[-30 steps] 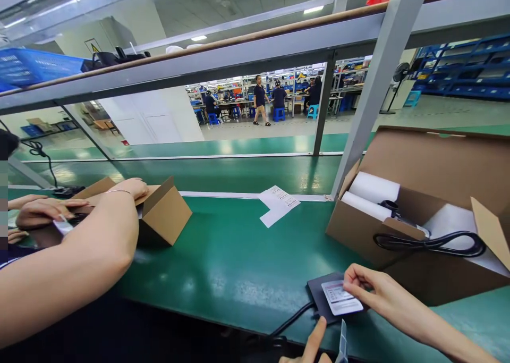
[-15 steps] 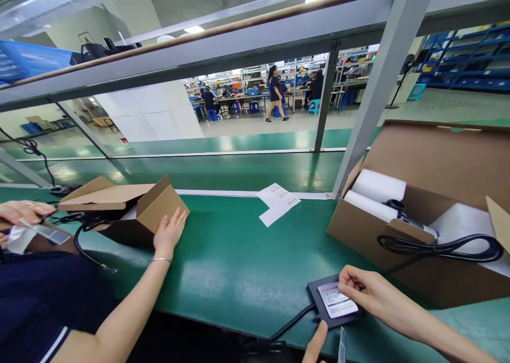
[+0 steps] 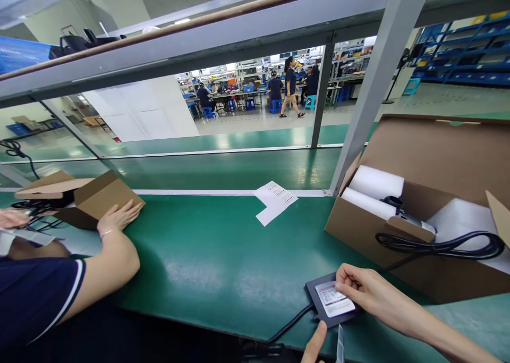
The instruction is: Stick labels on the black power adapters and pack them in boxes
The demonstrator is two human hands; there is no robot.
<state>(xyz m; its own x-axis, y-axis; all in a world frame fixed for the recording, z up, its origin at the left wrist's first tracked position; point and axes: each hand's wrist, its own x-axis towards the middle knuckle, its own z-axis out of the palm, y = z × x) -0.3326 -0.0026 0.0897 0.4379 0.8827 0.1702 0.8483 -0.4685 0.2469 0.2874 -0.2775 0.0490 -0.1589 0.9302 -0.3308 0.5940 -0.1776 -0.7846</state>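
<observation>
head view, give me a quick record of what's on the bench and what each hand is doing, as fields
right hand: fingers press the white label on the black adapter
left hand: only a finger shows at the bottom edge, beside the adapter, with a thin strip next to it
adapter cable: runs off the near edge of the green bench
open box: right, holds white foam and a coiled black cord
paper slip: middle of bench
co-worker's hand: on a small box, left

The co-worker's hand has slid the small carton along the tabletop toward nine o'clock; a distant walker has moved toward three o'clock.
</observation>
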